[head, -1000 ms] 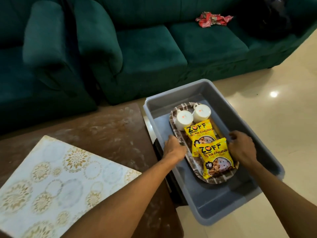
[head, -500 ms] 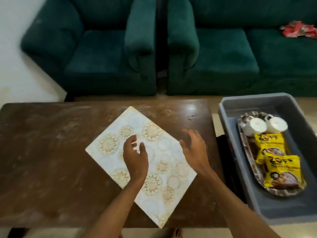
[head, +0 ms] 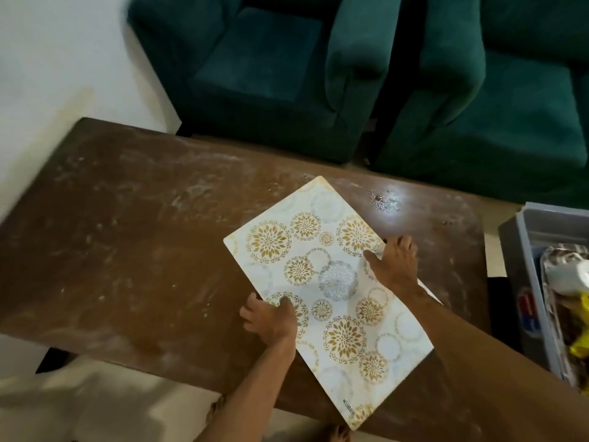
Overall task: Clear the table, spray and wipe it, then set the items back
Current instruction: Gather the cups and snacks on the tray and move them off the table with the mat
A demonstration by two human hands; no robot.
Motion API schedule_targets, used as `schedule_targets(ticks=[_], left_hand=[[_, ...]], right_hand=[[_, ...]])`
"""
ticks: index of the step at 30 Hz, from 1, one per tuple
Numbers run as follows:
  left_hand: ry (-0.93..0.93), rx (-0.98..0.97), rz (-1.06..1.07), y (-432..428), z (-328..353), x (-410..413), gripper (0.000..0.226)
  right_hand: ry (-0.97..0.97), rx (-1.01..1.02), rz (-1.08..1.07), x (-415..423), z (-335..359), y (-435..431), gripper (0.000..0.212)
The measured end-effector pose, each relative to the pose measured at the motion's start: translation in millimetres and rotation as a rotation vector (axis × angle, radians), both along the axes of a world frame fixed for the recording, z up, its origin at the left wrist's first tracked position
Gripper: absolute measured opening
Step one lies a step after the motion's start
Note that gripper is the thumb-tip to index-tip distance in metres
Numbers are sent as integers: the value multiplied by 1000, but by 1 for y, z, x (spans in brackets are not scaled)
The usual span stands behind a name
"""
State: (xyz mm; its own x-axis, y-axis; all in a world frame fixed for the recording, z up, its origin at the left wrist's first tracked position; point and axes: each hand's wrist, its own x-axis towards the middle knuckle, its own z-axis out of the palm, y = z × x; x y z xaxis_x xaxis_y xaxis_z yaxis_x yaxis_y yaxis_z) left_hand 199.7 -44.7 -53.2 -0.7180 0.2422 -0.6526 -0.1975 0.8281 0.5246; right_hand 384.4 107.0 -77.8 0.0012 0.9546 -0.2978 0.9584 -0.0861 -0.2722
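Observation:
A white placemat with gold floral circles lies askew on the dusty brown table. My left hand grips its left edge, thumb on top and fingers curled under. My right hand grips the right edge the same way, thumb lying on the mat. At the right edge of the view a grey bin on the floor holds a patterned tray with a white cup and a yellow snack packet, partly cut off.
Two dark green sofas stand behind the table. A small patch of glittery crumbs sits on the table near its far right. White dust smears cover the tabletop. Pale floor shows below the table's near edge.
Both hands left the tray in the bin, moved over the placemat, and now grip its two side edges. The view has swung left toward the table.

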Motion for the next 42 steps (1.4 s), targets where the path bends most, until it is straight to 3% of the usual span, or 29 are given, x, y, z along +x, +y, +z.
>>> schedule_targets(ticks=[5, 9, 12, 14, 19, 24, 33, 37, 42], left_hand=[[-19, -16, 30, 10, -2, 6, 73], [-36, 157, 194, 4, -5, 3, 46], [-58, 270, 179, -3, 3, 4, 23], [-23, 345, 87, -6, 10, 5, 31], [-34, 446, -10, -4, 33, 8, 40], [-123, 551, -99, 14, 81, 23, 31], [-288, 587, -336, 85, 158, 136, 23], [-368, 588, -466, 112, 175, 216, 34], [-440, 531, -686, 123, 170, 307, 52]], right_hand=[[19, -76, -25, 2, 4, 8, 64], [64, -128, -84, 6, 8, 16, 63], [75, -179, -105, 11, 11, 15, 40], [140, -205, -162, 15, 13, 12, 22], [485, -192, -253, 41, 31, 3, 27], [659, -81, -348, 88, 85, -4, 14], [769, 108, -607, 231, 187, -26, 16], [808, 166, -746, 313, 204, -35, 24], [709, 233, -874, 396, 201, -51, 22]])
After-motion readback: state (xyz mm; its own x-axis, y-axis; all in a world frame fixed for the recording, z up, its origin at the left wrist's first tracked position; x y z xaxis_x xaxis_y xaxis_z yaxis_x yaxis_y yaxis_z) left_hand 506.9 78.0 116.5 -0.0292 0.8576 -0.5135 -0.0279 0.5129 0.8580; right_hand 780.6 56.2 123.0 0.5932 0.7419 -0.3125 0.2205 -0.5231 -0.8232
